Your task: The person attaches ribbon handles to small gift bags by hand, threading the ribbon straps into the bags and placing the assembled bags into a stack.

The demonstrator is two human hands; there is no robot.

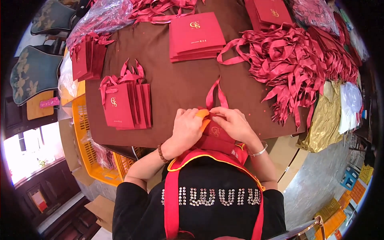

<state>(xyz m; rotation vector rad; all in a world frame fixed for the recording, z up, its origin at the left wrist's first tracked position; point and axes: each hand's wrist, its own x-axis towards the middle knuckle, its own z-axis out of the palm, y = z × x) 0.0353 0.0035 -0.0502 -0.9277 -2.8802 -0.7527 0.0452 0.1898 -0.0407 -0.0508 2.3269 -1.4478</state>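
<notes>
At the near edge of the table, a red gift bag (216,131) with a gold emblem is between my hands, its red ribbon handle (216,96) standing up on the far side. My left hand (186,127) is closed at the bag's top edge, with something orange (202,113) at its fingertips; whether that is a finger cover or a tool I cannot make out. My right hand (236,125) pinches the top edge from the other side, fingers bent together. The hands hide much of the bag's opening. A red apron (192,160) with yellow trim lies just below.
Bags with ribbon handles stand at left (128,105) and far left (89,58). Flat red bags (197,36) are stacked mid-table. A large heap of red ribbons (288,66) covers the right, near a gold plastic bag (325,118). A yellow crate (92,160) stands below left.
</notes>
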